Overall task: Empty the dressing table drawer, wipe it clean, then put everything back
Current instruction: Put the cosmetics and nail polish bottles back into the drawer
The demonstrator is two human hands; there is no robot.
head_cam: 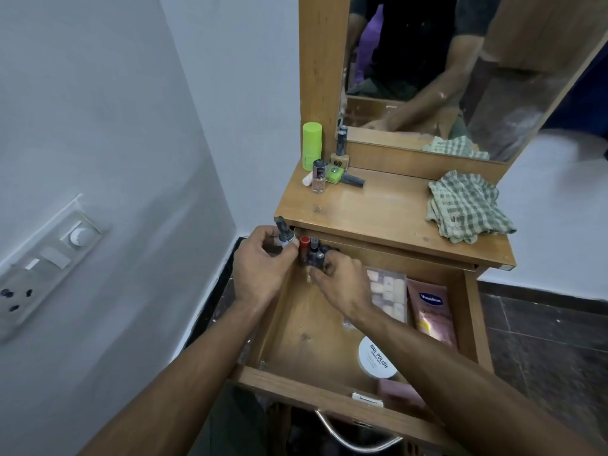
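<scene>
I stand at a wooden dressing table (378,205) in a white-walled corner; a checked cloth (467,205) lies at its right edge. The open drawer (296,330) holds a Vaseline tube (431,311) and a nail polish tub (376,357). At its back left corner, my left hand (263,264) grips one nail polish bottle (284,236), and my right hand (342,281) clutches several bottles (312,255).

"NAIL POLISH" is printed in dark capitals on the white round lid of a flat tub (377,357) lying in the open wooden drawer (316,388), below and to the right of the right hand (340,280); the smaller lines beneath cannot be read. "Vaseline" is shown in white on a blue oval badge on the pink soft tube (431,313) just right of that hand, its remaining print being too blurred to make out.
</scene>
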